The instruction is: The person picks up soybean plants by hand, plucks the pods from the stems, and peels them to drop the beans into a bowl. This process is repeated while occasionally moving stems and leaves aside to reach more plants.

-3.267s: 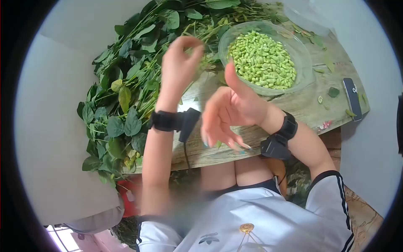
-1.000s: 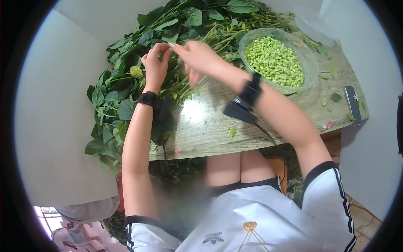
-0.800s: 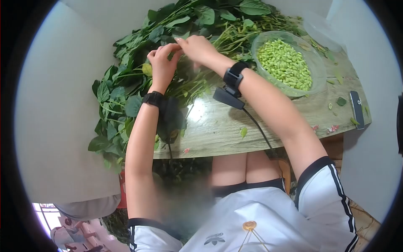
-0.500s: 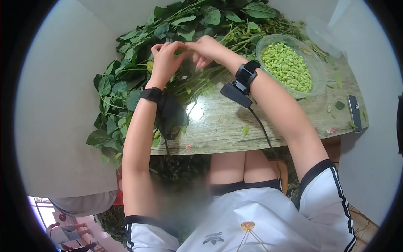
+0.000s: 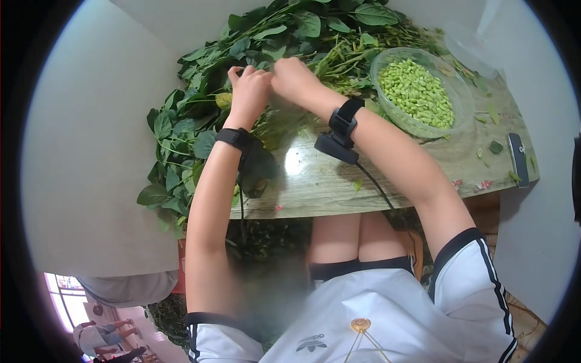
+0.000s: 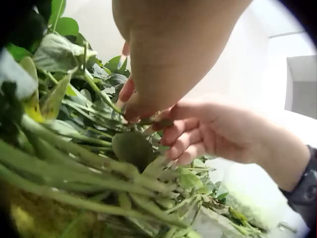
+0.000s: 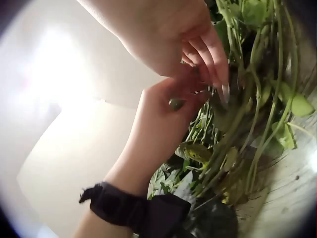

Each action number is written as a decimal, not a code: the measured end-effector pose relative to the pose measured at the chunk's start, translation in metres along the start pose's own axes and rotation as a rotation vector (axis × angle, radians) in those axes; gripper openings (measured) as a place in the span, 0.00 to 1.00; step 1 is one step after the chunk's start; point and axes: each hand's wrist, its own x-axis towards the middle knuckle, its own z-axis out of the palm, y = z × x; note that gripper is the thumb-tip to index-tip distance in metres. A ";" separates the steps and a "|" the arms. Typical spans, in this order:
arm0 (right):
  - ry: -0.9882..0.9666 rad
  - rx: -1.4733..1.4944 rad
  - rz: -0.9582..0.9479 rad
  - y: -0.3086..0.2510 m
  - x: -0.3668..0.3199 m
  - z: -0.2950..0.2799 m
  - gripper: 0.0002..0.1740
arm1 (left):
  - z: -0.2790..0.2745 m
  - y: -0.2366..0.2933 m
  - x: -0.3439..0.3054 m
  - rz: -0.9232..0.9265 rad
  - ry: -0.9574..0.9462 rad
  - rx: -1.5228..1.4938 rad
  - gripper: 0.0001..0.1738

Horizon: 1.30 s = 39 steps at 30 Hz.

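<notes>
Right wrist view alone shows left hand (image 7: 162, 119) and right hand (image 7: 166, 32) pinching 1 pod (image 7: 176, 103).

The left hand (image 5: 248, 91) and right hand (image 5: 293, 78), earlier raised apart, now meet among the stalks (image 5: 193, 121), the left pinching a pod (image 7: 176, 103).

Trefoil logo (image 5: 308, 343), on white shirt (image 5: 387, 314) (lettering unreadable)

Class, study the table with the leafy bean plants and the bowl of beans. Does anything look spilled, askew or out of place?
Loose leaf scraps lie scattered on the table beside the bowl. The plant pile overhangs the table's left edge, and a phone lies close to the right edge.
</notes>
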 end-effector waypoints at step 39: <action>0.127 -0.007 -0.094 -0.031 -0.065 -0.030 0.13 | 0.026 -0.006 0.040 -0.125 -0.149 0.157 0.06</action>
